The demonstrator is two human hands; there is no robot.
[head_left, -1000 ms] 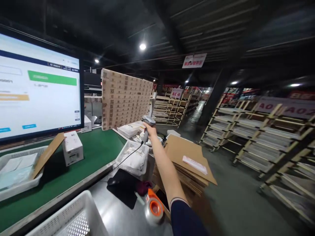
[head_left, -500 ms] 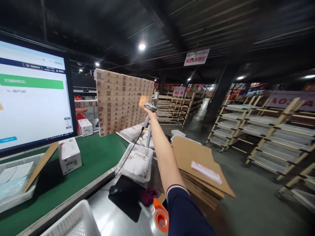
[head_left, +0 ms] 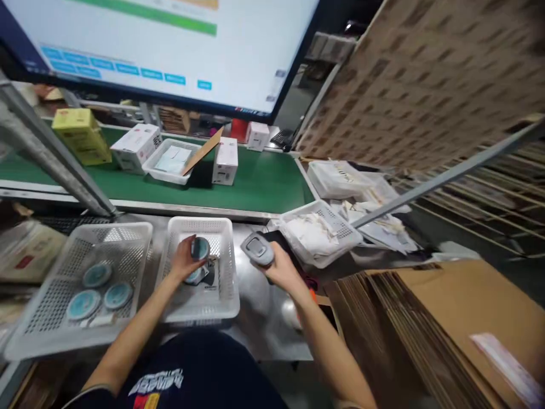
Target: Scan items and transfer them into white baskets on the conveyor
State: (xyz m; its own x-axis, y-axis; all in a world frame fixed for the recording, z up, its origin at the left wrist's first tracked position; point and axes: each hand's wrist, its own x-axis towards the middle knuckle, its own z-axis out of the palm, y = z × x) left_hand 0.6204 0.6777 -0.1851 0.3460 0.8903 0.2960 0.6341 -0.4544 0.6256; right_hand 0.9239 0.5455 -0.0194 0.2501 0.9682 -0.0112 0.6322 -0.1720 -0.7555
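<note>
1. Two hands work low over a steel bench (head_left: 266,326): the left hand (head_left: 184,260) grips a round teal disc (head_left: 200,248), tilted on edge, just above a white plastic basket (head_left: 200,225).
2. The right hand (head_left: 281,272) is clenched around a handheld barcode scanner (head_left: 257,249), its head angled left, just beside that disc.
3. Left of the left hand, a second basket (head_left: 123,227) holds three similar discs (head_left: 97,275).
4. Ahead of both hands runs a green conveyor belt (head_left: 259,187).

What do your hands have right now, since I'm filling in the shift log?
Left hand on a round teal-topped item, inside a white plastic basket. Right hand gripping a handheld barcode scanner. Second white basket to the left.
</note>
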